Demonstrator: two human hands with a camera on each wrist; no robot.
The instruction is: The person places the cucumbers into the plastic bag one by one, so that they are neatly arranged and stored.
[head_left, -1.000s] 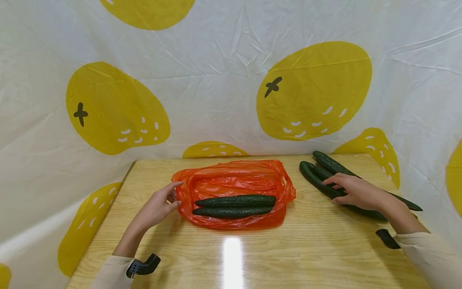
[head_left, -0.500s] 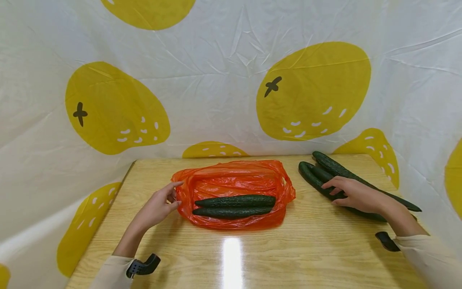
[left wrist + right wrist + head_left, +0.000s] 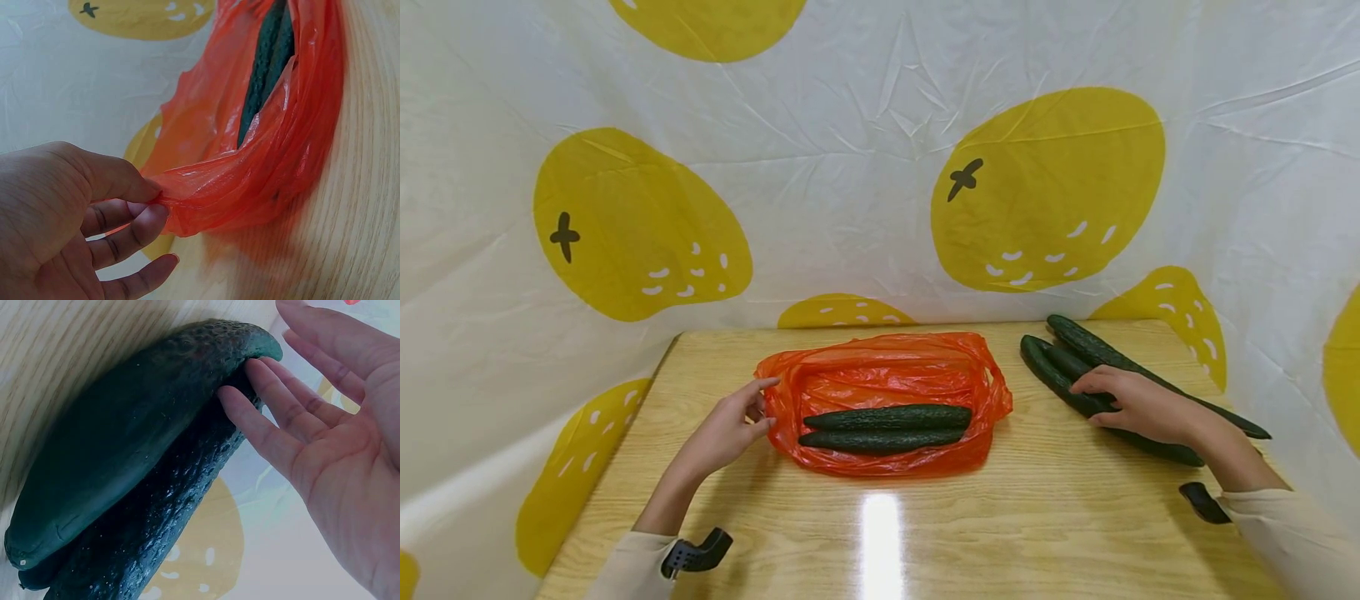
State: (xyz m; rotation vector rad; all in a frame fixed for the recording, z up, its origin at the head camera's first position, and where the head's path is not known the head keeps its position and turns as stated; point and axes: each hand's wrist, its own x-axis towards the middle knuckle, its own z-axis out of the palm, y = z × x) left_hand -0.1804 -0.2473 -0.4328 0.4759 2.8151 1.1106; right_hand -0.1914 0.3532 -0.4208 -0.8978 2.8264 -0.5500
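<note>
A red plastic bag (image 3: 891, 465) lies with its mouth spread, two dark green cucumbers (image 3: 887, 417) side by side inside. My left hand (image 3: 726, 433) pinches the bag's left edge between thumb and finger, as the left wrist view shows; its other fingers are loose. To the right of the bag, my right hand (image 3: 1142, 404) reaches over a group of three cucumbers, the near one (image 3: 1047, 368), the middle one (image 3: 1066, 358) and the far one (image 3: 1101, 348). In the right wrist view, its fairly straight fingertips (image 3: 234, 400) touch the cucumbers along the groove between them; the thumb stays apart.
Everything lies on a light wooden table (image 3: 1037, 533). A white curtain (image 3: 842, 208) with yellow fruit prints encloses the back and both sides. Dark devices sit on the left wrist (image 3: 698, 552) and right wrist (image 3: 1204, 502).
The near cucumber on the right has shifted slightly to the left and toward me, widening the gap to the far one. The right hand moved only slightly; the left hand keeps its place.
</note>
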